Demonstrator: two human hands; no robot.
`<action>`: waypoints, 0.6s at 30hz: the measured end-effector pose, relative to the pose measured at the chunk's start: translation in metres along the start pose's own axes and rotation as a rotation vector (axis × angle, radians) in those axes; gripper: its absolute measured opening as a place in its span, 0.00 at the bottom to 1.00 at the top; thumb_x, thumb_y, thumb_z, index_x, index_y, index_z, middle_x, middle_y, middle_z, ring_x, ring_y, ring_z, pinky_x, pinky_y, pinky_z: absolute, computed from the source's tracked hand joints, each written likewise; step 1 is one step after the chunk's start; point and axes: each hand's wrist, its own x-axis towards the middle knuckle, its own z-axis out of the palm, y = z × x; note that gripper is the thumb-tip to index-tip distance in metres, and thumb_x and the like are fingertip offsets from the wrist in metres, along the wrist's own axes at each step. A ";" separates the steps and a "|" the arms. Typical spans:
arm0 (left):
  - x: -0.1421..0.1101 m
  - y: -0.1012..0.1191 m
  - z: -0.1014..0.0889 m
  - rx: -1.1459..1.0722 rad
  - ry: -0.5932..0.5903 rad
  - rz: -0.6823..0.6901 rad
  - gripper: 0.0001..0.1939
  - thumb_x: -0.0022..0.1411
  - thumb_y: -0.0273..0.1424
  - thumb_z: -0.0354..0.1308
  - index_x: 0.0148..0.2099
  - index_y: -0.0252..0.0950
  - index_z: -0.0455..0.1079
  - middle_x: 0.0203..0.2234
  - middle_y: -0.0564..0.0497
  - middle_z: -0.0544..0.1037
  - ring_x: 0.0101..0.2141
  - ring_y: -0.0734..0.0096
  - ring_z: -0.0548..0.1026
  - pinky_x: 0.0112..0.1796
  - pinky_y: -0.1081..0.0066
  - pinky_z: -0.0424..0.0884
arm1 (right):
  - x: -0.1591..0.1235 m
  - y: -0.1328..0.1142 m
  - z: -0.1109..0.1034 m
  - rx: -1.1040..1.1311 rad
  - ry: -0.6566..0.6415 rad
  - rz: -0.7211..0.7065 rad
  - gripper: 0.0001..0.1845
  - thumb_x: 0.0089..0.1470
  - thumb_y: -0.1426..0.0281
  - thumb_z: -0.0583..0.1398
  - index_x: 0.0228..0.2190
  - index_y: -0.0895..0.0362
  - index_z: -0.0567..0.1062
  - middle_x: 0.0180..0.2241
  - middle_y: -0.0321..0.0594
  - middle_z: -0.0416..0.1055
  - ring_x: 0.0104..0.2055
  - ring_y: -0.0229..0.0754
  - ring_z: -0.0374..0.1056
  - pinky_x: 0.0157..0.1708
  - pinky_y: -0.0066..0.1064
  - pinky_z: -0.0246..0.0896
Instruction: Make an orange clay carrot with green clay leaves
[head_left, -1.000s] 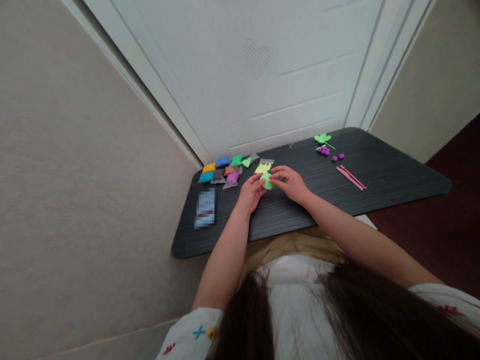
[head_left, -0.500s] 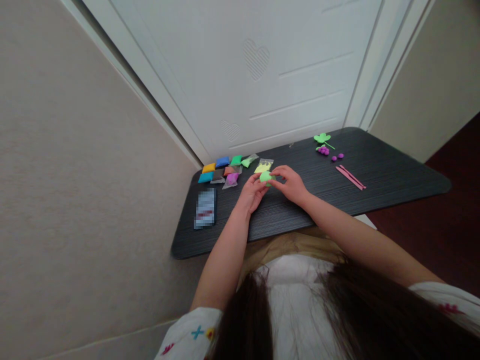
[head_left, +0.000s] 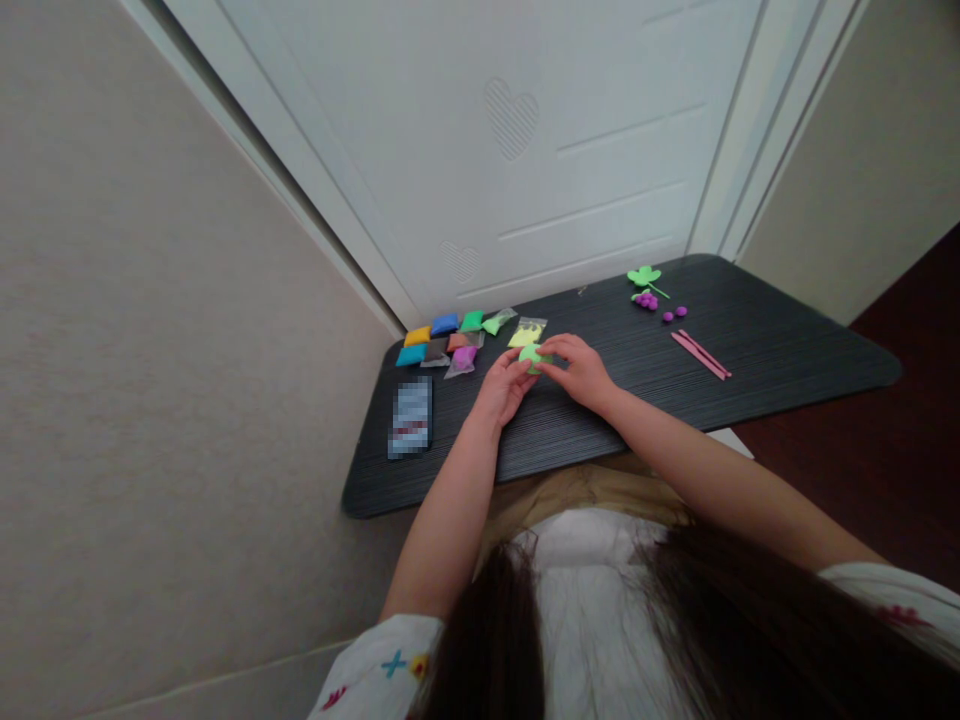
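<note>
A light green piece of modelling clay (head_left: 531, 357), roundish and flattened, is held between my two hands above the dark table. My left hand (head_left: 504, 386) grips its left side, thumb in front. From the right, my right hand (head_left: 579, 372) pinches its edge between thumb and fingers. Just behind the hands lies a clear bag of yellow clay (head_left: 528, 331). The clay's underside is hidden by my fingers.
Several bags of coloured clay, among them a purple bag (head_left: 463, 360), lie at the table's (head_left: 795, 350) back left, with a phone (head_left: 411, 417) in front. To the right are a green clay leaf (head_left: 644, 277), purple clay balls (head_left: 646, 300) and pink modelling tools (head_left: 701, 355).
The green clay has turned slightly and shows a rounder face between my fingers. My right hand has shifted very slightly down; everything else stays in place.
</note>
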 end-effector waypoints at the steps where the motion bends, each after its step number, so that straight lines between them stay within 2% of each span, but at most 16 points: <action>1: 0.000 0.000 0.000 0.002 0.002 -0.003 0.16 0.47 0.24 0.59 0.40 0.36 0.64 0.33 0.53 0.74 0.32 0.78 0.73 0.43 0.68 0.65 | 0.000 0.000 0.000 0.002 0.004 -0.003 0.11 0.47 0.65 0.58 0.34 0.53 0.74 0.37 0.41 0.69 0.42 0.43 0.63 0.44 0.39 0.57; 9: 0.001 -0.001 -0.002 0.001 -0.021 0.008 0.16 0.47 0.24 0.60 0.40 0.36 0.64 0.33 0.53 0.73 0.31 0.78 0.73 0.41 0.71 0.66 | 0.000 0.000 0.000 -0.019 0.011 -0.030 0.14 0.47 0.64 0.58 0.37 0.54 0.73 0.38 0.42 0.69 0.43 0.43 0.63 0.45 0.38 0.57; 18: 0.002 -0.001 -0.003 0.002 -0.042 0.010 0.17 0.46 0.24 0.60 0.41 0.36 0.64 0.33 0.53 0.74 0.32 0.77 0.73 0.40 0.72 0.66 | 0.000 -0.001 0.000 0.015 0.005 -0.001 0.12 0.47 0.63 0.58 0.34 0.53 0.75 0.38 0.41 0.69 0.43 0.43 0.62 0.46 0.38 0.56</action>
